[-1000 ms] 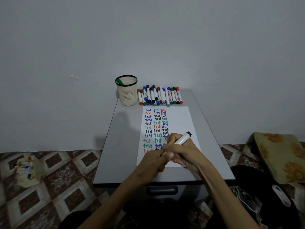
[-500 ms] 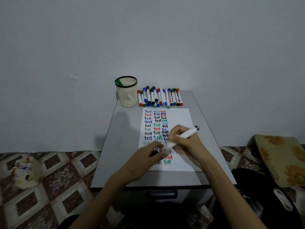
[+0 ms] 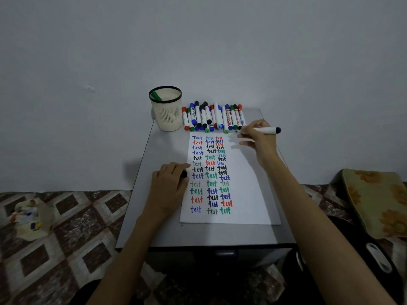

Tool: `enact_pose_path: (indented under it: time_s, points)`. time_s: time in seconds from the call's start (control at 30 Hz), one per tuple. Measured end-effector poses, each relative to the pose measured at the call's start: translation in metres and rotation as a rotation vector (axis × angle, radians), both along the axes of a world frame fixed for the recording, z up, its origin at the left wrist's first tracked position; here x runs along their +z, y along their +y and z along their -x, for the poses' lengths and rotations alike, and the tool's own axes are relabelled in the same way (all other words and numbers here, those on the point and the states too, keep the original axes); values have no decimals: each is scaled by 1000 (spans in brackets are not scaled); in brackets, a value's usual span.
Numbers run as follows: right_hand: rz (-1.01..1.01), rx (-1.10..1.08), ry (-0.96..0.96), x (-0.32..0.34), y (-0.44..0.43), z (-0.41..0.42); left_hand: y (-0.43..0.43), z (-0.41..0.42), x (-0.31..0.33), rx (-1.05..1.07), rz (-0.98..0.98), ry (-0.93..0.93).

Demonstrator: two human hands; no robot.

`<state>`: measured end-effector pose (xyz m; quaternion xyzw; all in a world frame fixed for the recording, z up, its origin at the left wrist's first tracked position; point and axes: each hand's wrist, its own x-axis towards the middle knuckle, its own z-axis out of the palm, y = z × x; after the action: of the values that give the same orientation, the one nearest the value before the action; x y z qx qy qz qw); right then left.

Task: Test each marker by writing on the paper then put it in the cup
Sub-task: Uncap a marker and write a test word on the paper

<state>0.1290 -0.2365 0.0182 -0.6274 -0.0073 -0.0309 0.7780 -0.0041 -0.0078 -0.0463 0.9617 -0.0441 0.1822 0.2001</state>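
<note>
The right hand (image 3: 258, 142) grips a marker (image 3: 267, 130) over the paper (image 3: 246, 183); the left hand (image 3: 168, 188) pinches a black cap (image 3: 184, 174). Beside the cup (image 3: 166, 115) lie loose markers (image 3: 214, 117).

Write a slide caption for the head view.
Right hand holds a marker by the paper; left hand grips a black cap.

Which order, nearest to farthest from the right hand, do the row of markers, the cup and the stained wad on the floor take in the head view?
1. row of markers: just left of the right hand, at the table's back edge.
2. cup: farther left, at the back left corner.
3. stained wad: on the floor, far left of the table.
</note>
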Motion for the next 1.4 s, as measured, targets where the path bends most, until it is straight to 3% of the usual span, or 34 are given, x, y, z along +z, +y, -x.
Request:
enact_pose_path:
  time_s: [0.6, 0.83, 1.4]
  points:
    - [320, -76, -17, -27, 45, -75, 6, -7, -5, -46, 129, -73]
    - [254, -105, -48, -33, 45, -76, 6, -7, -5, -36, 160, -74]
    - [360, -33, -97, -38, 46, -77, 4, -6, -3, -24, 167, -50]
